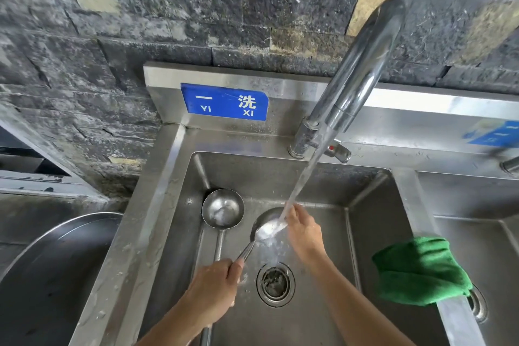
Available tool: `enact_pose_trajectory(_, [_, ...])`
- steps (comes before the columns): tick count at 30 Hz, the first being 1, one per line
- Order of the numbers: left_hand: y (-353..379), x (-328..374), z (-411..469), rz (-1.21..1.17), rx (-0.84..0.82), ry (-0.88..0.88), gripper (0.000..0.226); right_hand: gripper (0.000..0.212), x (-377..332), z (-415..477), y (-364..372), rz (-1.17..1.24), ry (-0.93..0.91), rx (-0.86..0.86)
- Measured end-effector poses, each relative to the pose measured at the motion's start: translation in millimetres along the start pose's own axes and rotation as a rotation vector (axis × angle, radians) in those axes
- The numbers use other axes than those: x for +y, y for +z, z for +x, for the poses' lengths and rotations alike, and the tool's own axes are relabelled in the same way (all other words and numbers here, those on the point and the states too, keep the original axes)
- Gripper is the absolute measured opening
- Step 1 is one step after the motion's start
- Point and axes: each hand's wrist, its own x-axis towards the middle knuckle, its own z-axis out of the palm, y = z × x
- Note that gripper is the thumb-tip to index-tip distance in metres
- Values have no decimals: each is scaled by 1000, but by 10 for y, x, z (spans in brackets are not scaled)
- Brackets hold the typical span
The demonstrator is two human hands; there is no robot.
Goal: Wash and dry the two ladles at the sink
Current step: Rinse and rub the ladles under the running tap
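One steel ladle [265,229] is held over the sink basin [373,233] under the running water from the tap [356,76]. My left hand [214,286] grips its handle. My right hand [302,232] touches the right rim of its bowl, fingers in the stream. A second steel ladle [222,209] lies in the left part of the basin, bowl up against the back corner, handle running toward me under my left hand. A green cloth [421,270] hangs over the divider on the right.
The drain strainer [275,283] sits at the basin's middle. A second basin [477,233] lies to the right. A large round steel tray [50,270] is at the left. A blue sign [224,102] is on the backsplash under a dark stone wall.
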Motion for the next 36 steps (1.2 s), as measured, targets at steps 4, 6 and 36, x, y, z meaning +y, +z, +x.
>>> enact_pose_trajectory(4, [102, 27, 20, -357, -158, -180, 45, 48, 108, -56, 223, -40, -49, -41])
enact_pose_trajectory(6, [158, 59, 50, -437, -228, -240, 48, 54, 216, -63, 337, -182, -99, -119])
enact_pose_trajectory(36, [460, 210, 92, -401, -51, -137, 43, 51, 167, -99, 391, -410, -214, -454])
